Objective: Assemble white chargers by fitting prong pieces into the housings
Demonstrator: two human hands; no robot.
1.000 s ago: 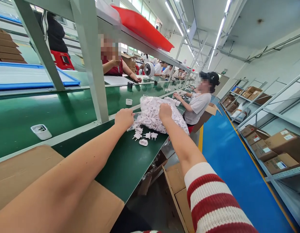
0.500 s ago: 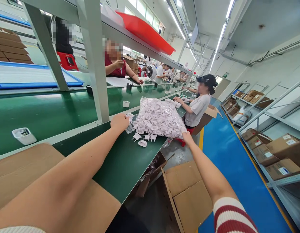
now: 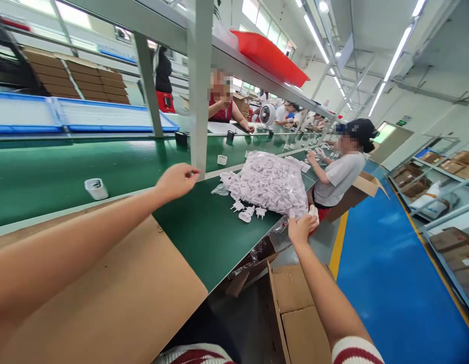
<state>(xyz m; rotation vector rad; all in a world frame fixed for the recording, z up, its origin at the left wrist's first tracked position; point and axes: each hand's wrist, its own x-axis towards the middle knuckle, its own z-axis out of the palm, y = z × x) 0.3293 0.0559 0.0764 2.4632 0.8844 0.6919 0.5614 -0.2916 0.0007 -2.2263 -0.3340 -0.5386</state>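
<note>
- Bag (image 3: 270, 183): clear plastic, stuffed with white plug parts, lying on the green table (image 3: 204, 237) at its near edge, toward the far end.
- Left hand (image 3: 176, 180): raised above the table, well apart from the bag, fingers loosely curled on nothing visible.
- Right hand (image 3: 300, 226): at the bag's near corner by the table edge, fingers pinched on the film or a white part; which one cannot be told.
- Loose plugs (image 3: 247, 211): a few lie just beside the bag.
- Box (image 3: 298, 308): open carton on the floor below the edge.
- Handling, judged: bulky, soft, likely heavy; thin film is slippery and may tear. Grip gathered film at both ends, or support underneath.
</note>
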